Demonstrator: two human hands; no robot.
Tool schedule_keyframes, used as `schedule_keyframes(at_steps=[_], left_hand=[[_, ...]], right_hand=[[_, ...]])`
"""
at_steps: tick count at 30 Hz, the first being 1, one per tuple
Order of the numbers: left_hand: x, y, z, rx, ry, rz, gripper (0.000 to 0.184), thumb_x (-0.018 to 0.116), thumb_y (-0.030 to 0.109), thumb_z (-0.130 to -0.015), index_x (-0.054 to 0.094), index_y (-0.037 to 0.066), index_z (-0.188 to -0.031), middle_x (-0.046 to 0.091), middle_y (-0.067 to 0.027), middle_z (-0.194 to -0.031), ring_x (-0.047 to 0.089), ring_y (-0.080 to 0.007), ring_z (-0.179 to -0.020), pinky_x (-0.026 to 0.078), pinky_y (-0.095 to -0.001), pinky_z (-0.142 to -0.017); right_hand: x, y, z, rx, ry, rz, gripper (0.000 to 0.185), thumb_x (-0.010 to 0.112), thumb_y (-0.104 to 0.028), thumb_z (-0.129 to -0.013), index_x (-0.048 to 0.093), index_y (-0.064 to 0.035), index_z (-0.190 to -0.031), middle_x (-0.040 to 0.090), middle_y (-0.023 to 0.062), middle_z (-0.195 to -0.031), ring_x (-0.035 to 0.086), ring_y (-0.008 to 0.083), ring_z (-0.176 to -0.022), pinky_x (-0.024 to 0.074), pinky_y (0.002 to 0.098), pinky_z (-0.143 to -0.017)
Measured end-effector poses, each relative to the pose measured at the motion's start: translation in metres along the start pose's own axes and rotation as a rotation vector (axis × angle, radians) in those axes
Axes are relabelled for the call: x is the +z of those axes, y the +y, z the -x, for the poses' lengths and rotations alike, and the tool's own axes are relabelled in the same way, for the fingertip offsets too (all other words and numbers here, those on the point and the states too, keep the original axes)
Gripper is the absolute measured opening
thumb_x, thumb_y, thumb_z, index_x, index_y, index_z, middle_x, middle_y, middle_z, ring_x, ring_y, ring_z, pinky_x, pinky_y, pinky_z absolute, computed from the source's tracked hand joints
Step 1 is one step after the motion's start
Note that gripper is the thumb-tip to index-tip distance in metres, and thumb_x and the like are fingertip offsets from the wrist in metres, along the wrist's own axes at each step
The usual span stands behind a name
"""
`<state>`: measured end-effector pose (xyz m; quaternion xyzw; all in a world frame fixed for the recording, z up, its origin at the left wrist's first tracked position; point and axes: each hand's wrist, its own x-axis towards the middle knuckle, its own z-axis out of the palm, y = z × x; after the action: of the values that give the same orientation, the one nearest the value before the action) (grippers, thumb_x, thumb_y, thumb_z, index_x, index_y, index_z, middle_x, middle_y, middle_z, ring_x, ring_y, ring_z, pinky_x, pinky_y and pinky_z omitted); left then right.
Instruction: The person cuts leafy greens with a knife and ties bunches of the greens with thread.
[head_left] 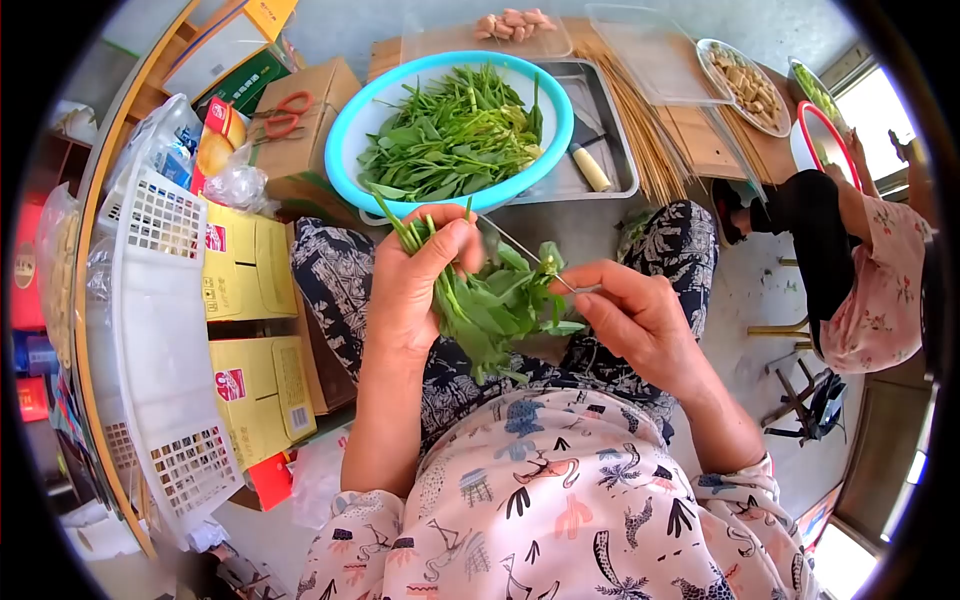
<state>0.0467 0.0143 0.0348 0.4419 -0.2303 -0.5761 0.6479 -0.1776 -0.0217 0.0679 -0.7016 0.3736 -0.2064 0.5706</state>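
My left hand (425, 275) is closed around a bunch of leafy greens (490, 315), the cut stems poking up past the thumb and the leaves hanging down over my lap. Between the thumb and fingers of my right hand (635, 315) is the end of a thin skewer (522, 247). It slants up and left across the greens toward my left fingertips; whether it pierces stems there cannot be made out. Just beyond my hands, a blue-rimmed basin (343, 170) holds a heap of the same greens (450, 140).
Under the basin lies a metal tray (625, 150) with a knife. Many bamboo sticks (645, 125), a plastic container (655, 50) and a plate of food pieces (745, 85) lie rightward. Red scissors (288, 115) rest on a carton at left. Another person (870, 270) sits at right.
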Motion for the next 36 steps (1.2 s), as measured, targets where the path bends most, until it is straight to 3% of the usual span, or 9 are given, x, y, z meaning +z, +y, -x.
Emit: schedule_keyframes(at_steps=[15,36], left_hand=[[0.0004,-0.0043,0.0004,0.006,-0.043,0.050,0.020,0.067,0.013,-0.085,0.063,-0.001,-0.098,0.058,-0.0049,-0.074,0.052,-0.0116,-0.057,0.039,-0.0220,-0.055],[-0.0019,-0.0055,0.0006,0.009,-0.039,0.039,0.020,0.066,0.013,-0.085,0.064,-0.003,-0.096,0.060,-0.0065,-0.076,0.053,-0.0127,-0.056,0.040,-0.0226,-0.054]], right_hand=[[0.0034,0.0028,-0.0048,-0.015,-0.029,0.023,0.016,0.053,-0.010,-0.091,0.061,-0.0031,-0.103,0.041,0.0011,-0.053,0.038,0.0067,-0.049,0.0341,0.0253,-0.047],[0.0035,0.0051,-0.0053,0.004,-0.047,0.008,0.017,0.053,-0.010,-0.091,0.062,-0.0034,-0.104,0.043,0.0008,-0.054,0.040,0.0057,-0.050,0.0349,0.0247,-0.047]])
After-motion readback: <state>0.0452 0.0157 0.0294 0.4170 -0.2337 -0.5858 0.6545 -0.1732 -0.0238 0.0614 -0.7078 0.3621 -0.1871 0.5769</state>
